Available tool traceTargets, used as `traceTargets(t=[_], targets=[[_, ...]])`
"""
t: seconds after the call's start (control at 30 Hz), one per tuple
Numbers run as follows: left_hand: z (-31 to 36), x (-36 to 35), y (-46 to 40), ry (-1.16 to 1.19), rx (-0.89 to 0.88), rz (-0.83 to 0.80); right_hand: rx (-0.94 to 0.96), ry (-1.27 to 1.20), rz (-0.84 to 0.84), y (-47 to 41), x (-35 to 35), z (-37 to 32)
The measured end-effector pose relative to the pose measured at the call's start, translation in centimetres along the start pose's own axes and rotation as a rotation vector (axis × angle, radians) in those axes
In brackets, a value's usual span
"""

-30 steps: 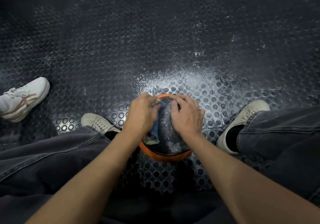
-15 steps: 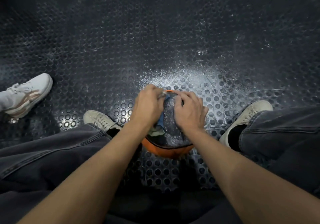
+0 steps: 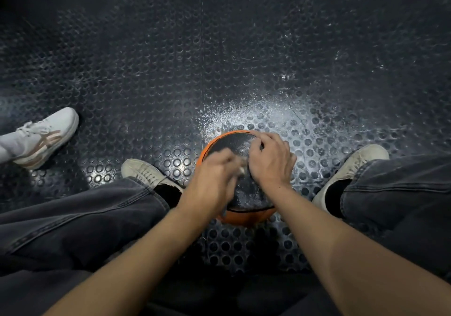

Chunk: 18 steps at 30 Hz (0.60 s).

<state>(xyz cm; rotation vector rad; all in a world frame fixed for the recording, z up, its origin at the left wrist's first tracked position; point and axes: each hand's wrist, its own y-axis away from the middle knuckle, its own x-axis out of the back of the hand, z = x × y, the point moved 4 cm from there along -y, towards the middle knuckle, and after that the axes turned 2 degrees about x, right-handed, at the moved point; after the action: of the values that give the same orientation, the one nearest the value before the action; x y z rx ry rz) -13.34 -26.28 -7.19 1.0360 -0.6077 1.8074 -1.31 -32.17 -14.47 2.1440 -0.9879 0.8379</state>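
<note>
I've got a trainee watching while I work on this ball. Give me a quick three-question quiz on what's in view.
1. True or false: the ball sits on a table.
2. The right hand lies on: A) the ball, B) a knee, C) a shoe.
3. Which colour shows along the ball's edge?

Key: 1 false, it sits on the studded floor; 2 A; 3 orange.
</note>
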Motion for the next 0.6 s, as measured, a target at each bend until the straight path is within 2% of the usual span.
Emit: traceTargets(t=[0.1, 0.2, 0.27, 0.37, 0.47, 0.6], targets=[[0.1, 0.3, 1.3, 0.002, -0.051, -0.053, 0.057, 0.002, -0.039, -0.1, -0.1, 0.0], [-1.5, 1.0, -2.4, -0.039, 0.041, 0.081, 0.058, 0.013, -0.029, 0.0, -0.3, -0.4], [-1.7, 0.9, -3.0, -0.047, 0.074, 0.114, 0.005, -0.003, -0.003, 0.0, -0.1, -0.4], [0.1, -0.2, -0.1, -0.017, -0.064, -0.013, -0.049, -0.049, 0.005, -0.4, 0.4, 0.0], [0.0, 0.4, 1.0, -0.001, -0.122, -0.092, 0.009, -0.051, -0.032, -0.2, 0.2, 0.1], [-2.4, 1.3, -3.5, -0.026, 0.078, 0.105, 0.01, -0.021, -0.007, 0.2, -0.1, -0.4]])
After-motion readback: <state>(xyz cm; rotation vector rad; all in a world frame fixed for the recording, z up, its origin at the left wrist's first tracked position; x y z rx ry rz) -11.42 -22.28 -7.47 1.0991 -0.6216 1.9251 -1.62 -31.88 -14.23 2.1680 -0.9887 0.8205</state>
